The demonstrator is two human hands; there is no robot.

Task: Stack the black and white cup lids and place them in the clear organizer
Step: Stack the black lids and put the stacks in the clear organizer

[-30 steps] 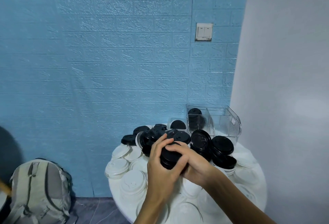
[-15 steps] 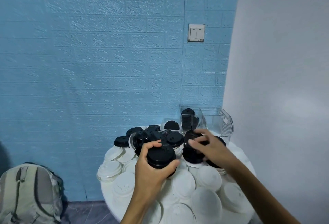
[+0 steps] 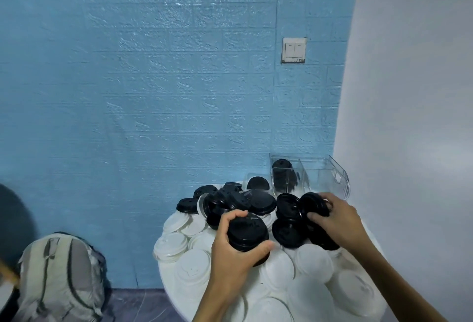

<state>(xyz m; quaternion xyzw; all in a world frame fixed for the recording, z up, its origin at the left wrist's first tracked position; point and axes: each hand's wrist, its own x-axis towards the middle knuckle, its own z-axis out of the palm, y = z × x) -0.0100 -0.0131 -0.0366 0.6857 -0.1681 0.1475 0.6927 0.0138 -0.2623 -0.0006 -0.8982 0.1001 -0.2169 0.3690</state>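
Note:
My left hand grips a stack of black lids above the round white table. To its right, my right hand pinches a tilted black lid at the edge of the black pile. More loose black lids lie heaped at the back of the table. White lids cover its front and left. The clear organizer stands at the back right; its left compartment holds a stack of black lids, and its right compartment looks empty.
A small clear container with a black lid in it sits left of the organizer. The blue brick wall rises right behind the table, and a white wall closes the right side. A grey backpack lies on the floor at the left.
My right hand left the stack held by my left hand, reached right to the black pile and took hold of a lid there. My left hand kept its stack.

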